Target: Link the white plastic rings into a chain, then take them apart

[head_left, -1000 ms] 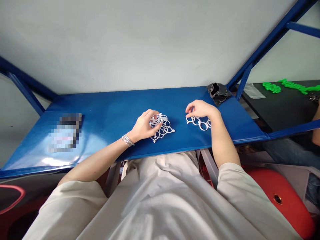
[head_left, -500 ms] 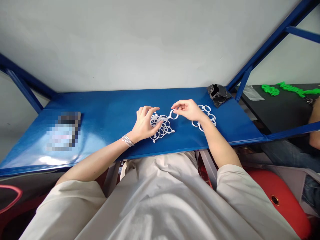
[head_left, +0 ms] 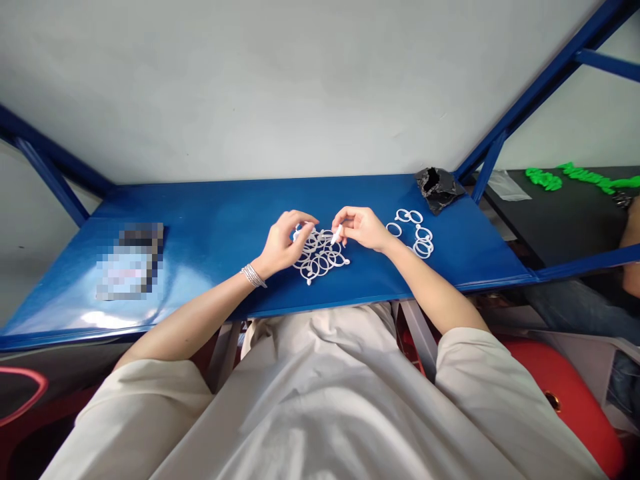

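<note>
The right hand (head_left: 361, 228) is pinching a white plastic ring (head_left: 336, 235) above the linked ring cluster (head_left: 320, 261), apparently steadied by the curled left hand (head_left: 283, 243), its grip unclear; loose rings (head_left: 416, 233) are lying at three o'clock on the blue bench (head_left: 210, 267).

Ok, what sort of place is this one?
Probably a small-parts assembly workstation: white plastic rings on a blue metal bench, with green plastic pieces on a dark table alongside.

Count's one left hand (head_left: 283, 245), one right hand (head_left: 361, 228), one messy ring pile (head_left: 320, 262) (too many to count), one smaller ring pile (head_left: 416, 233), one black bag (head_left: 437, 189).
</note>
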### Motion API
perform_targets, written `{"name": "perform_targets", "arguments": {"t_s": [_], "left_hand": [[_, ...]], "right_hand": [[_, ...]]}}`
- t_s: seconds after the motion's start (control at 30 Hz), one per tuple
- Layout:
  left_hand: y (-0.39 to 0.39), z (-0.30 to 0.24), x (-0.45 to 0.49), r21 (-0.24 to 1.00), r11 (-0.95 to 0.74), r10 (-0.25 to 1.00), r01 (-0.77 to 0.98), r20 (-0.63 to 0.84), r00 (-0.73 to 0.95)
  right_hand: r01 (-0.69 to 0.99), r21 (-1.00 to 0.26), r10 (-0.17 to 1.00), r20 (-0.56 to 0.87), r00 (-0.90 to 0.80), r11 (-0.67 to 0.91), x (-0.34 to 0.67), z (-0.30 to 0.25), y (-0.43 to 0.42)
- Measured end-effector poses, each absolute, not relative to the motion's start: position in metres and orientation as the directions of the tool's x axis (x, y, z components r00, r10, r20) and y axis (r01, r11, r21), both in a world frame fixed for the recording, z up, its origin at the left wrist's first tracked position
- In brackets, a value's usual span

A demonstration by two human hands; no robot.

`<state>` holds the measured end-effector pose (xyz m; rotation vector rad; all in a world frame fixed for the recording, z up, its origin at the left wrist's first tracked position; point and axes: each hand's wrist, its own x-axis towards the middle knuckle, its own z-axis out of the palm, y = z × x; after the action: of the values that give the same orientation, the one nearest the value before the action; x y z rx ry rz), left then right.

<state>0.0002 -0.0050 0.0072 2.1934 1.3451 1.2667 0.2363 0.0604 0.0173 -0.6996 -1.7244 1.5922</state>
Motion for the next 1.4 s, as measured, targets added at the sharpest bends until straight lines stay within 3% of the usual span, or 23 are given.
{"name": "perform_targets", "arguments": {"t_s": [0.13, 0.47, 0.57, 0.67, 0.8, 1.1, 1.4], "left_hand": [[0.021, -0.010, -0.020, 0.589, -0.276, 0.896, 0.759, 0.444, -0.019], [0.038, -0.014, -0.027, 0.639, -0.032, 0.984, 0.768, 0.155, -0.087], [0.033, -0.004, -0.025, 0.800, -0.036, 0.978, 0.599, 0.150, -0.142], [0.026, 0.009, -0.020, 0.953, -0.132, 0.974, 0.271, 0.176, -0.144], [0.014, 0.028, -0.016, 0.954, -0.300, 0.940, 0.022, 0.300, -0.161], [0.002, 0.032, -0.008, 0.939, -0.342, 0.921, -0.037, 0.327, -0.213], [-0.006, 0.019, 0.006, 0.972, -0.233, 0.972, -0.019, 0.232, -0.031]], "right_hand": [[-0.034, -0.993, 0.804, 0.113, -0.583, 0.115, 0.238, 0.017, 0.064], [0.042, -0.988, 0.811, 0.097, -0.577, 0.148, 0.239, 0.010, 0.067], [0.054, -0.985, 0.816, 0.105, -0.568, 0.164, 0.239, 0.010, 0.068], [0.041, -0.985, 0.825, 0.116, -0.553, 0.166, 0.240, 0.013, 0.067], [0.009, -0.990, 0.820, 0.109, -0.562, 0.138, 0.240, 0.018, 0.065], [-0.044, -0.997, 0.784, 0.071, -0.617, 0.057, 0.241, 0.027, 0.061], [-0.116, -0.987, 0.576, 0.029, -0.817, -0.115, 0.243, 0.030, 0.051]]}}
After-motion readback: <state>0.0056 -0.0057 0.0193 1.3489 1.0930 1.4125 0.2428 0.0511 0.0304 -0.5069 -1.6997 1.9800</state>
